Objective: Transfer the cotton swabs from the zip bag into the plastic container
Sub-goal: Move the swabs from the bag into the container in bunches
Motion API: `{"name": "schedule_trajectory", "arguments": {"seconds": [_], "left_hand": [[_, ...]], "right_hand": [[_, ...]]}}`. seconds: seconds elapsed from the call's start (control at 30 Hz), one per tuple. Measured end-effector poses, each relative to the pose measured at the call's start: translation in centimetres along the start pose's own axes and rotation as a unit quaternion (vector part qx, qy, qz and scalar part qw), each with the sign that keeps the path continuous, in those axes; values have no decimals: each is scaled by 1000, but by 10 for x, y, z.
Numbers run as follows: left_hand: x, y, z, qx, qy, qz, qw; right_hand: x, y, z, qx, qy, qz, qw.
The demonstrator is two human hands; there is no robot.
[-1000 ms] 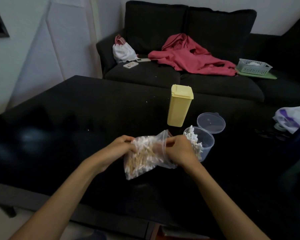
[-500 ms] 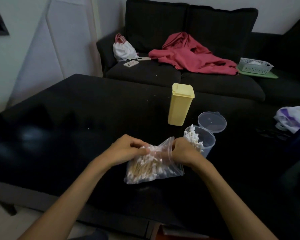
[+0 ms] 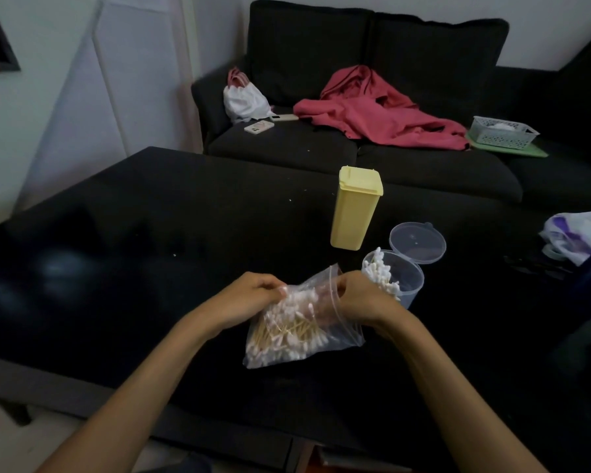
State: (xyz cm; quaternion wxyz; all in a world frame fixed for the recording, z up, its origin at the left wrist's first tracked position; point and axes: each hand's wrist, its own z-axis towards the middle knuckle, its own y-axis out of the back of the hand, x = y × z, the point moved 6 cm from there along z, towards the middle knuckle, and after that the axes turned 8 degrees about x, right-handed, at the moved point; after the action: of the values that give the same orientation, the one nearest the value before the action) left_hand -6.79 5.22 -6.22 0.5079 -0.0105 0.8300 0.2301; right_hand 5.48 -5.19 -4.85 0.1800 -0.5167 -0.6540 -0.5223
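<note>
A clear zip bag (image 3: pixel 335 331) full of cotton swabs (image 3: pixel 287 331) lies on the black table (image 3: pixel 133 233) near its front edge. My left hand (image 3: pixel 249 298) pinches the bag's upper left edge. My right hand (image 3: pixel 359 297) grips the bag's open mouth, with fingers showing through the plastic inside it. Just right of that hand stands the round clear plastic container (image 3: pixel 406 281), holding a bunch of upright swabs (image 3: pixel 377 271). Its hinged lid (image 3: pixel 417 242) lies open behind it.
A tall yellow lidded box (image 3: pixel 355 208) stands behind the container. A white and purple plastic bag (image 3: pixel 577 233) lies at the table's right edge. Beyond the table is a dark sofa with a red garment (image 3: pixel 379 110), a white bag (image 3: pixel 244 99) and a mesh basket (image 3: pixel 502 129).
The bag was lifted and bunched between both hands; it has come down flat on the table. My right hand's fingers have gone into the bag's mouth.
</note>
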Motion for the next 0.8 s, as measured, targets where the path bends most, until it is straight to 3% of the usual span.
{"name": "schedule_trajectory", "arguments": {"seconds": [0.13, 0.33, 0.43, 0.57, 0.8], "left_hand": [[1, 8, 0, -35, 24, -24, 999], [1, -2, 0, 26, 48, -31, 998], [1, -10, 1, 67, 31, -4, 997], [-4, -13, 2, 44, -11, 51, 998], [-7, -5, 3, 43, 9, 13, 999]], "right_hand": [[4, 8, -4, 15, 13, 12, 1000], [7, 5, -11, 47, 28, -18, 998], [6, 5, -7, 11, 14, -50, 999], [2, 5, -1, 6, 2, -95, 995], [7, 16, -18, 41, 21, 35, 998]]}}
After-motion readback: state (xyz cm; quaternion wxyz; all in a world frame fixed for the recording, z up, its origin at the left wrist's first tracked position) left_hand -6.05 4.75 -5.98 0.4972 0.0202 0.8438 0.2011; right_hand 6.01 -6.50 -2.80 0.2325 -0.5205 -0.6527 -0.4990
